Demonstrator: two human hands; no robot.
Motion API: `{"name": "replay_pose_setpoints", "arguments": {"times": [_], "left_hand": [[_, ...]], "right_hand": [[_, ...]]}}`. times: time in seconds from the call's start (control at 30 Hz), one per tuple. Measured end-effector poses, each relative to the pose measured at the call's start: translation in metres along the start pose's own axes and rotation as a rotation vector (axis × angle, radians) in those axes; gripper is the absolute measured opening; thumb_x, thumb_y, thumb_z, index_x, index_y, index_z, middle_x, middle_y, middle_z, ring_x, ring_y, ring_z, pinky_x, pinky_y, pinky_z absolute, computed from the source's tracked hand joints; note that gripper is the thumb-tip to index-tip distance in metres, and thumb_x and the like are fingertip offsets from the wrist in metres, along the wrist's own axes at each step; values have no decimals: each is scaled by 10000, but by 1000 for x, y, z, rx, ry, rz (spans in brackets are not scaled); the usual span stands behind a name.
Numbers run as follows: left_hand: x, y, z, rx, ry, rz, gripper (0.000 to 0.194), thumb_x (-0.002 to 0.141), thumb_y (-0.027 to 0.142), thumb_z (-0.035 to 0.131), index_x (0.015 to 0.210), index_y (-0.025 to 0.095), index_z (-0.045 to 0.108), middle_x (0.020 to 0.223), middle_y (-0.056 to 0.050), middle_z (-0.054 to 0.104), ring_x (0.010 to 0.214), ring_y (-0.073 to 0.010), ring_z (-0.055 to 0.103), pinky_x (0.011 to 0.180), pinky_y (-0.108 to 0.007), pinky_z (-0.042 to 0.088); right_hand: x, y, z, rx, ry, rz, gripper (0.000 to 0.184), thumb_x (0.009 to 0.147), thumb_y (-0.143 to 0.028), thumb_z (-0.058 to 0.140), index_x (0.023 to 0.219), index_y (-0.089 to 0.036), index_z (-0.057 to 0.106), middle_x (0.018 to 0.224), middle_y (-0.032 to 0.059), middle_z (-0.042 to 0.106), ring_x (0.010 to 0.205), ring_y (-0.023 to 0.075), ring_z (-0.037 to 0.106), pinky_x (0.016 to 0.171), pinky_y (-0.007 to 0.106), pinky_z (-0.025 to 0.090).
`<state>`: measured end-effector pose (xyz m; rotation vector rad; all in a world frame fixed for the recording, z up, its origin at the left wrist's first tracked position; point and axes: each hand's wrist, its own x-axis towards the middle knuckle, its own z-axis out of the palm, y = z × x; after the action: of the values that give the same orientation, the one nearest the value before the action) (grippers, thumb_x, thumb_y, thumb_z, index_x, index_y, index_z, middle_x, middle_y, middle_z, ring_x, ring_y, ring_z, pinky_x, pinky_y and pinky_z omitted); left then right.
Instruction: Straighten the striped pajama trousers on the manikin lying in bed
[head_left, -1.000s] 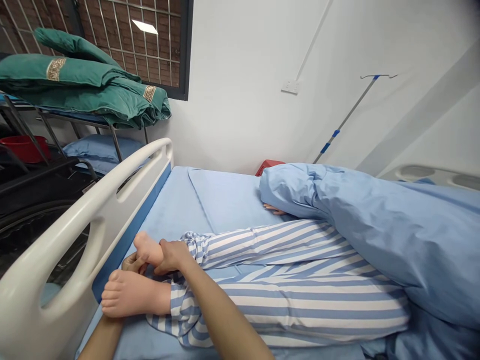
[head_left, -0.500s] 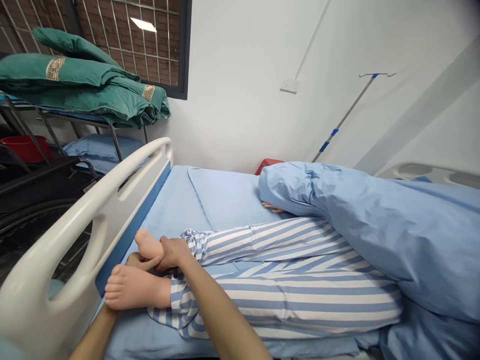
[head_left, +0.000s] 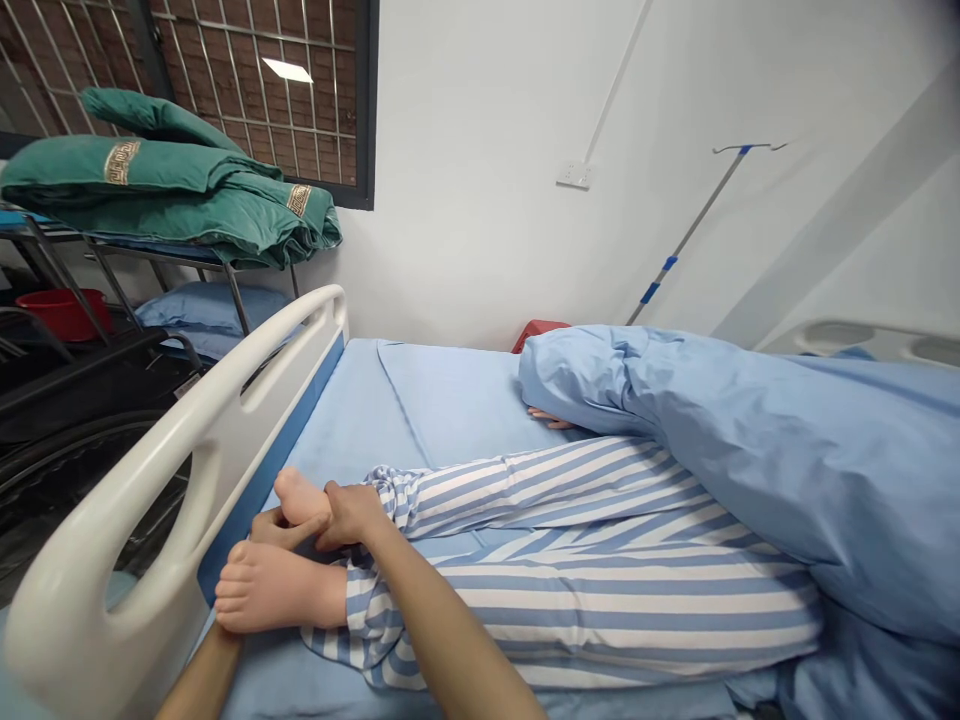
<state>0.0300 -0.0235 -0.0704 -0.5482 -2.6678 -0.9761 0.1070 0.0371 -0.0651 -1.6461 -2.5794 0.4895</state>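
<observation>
A figure in blue-and-white striped trousers (head_left: 570,560) lies on a hospital bed with a light blue sheet (head_left: 420,410). Its two bare feet point toward the white footboard (head_left: 187,450). My right hand (head_left: 349,512) is closed around the ankle of the farther foot (head_left: 298,497). My left hand (head_left: 274,528) reaches under the nearer foot (head_left: 259,595) and touches the sole of the farther foot, with its fingers pressed against it. A light blue quilt (head_left: 750,450) covers the figure's upper body.
Folded green blankets (head_left: 172,190) lie on a metal rack at the left, with a blue pillow (head_left: 202,310) below. A wheelchair (head_left: 67,420) stands beside the bed. A drip pole (head_left: 690,230) leans by the white wall. A red object (head_left: 536,330) sits behind the quilt.
My hands stay on the farther foot; the left fingers have shifted slightly along its sole. The view has drifted a little to the left.
</observation>
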Motion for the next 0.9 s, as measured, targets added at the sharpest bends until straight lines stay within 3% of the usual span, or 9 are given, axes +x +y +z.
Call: {"name": "replay_pose_setpoints", "arguments": {"times": [0.4, 0.63, 0.77, 0.9], "left_hand": [[1, 7, -10, -41, -53, -120, 385, 849, 146, 97, 899, 147, 478, 822, -96, 465, 875, -273, 445, 630, -376, 279], [0, 0, -4, 98, 14, 51, 472, 866, 139, 9, 925, 153, 477, 811, -100, 505, 820, -267, 494, 599, -347, 282], [-2, -2, -15, 125, 27, 154, 466, 866, 153, 11, 912, 134, 474, 809, -119, 517, 808, -284, 512, 582, -348, 294], [-5, 0, -26, 47, 41, 190, 430, 865, 181, 37, 847, 154, 466, 764, -110, 500, 795, -291, 531, 575, -356, 311]], "right_hand": [[3, 1, 6, -13, -5, 7, 674, 508, -565, 647, 1052, -206, 471, 900, 70, 687, 794, 279, 662, 644, 359, 488], [0, -1, 3, 11, 5, 12, 691, 499, -520, 685, 1072, -201, 464, 924, 80, 685, 817, 279, 657, 660, 349, 480], [-6, -7, 3, 33, 48, 53, 704, 487, -536, 715, 1048, -179, 485, 952, 93, 669, 872, 291, 632, 752, 374, 456], [-24, -18, 5, 61, 180, 77, 545, 603, -431, 672, 1042, -164, 492, 1042, 107, 617, 977, 297, 564, 856, 416, 396]]}}
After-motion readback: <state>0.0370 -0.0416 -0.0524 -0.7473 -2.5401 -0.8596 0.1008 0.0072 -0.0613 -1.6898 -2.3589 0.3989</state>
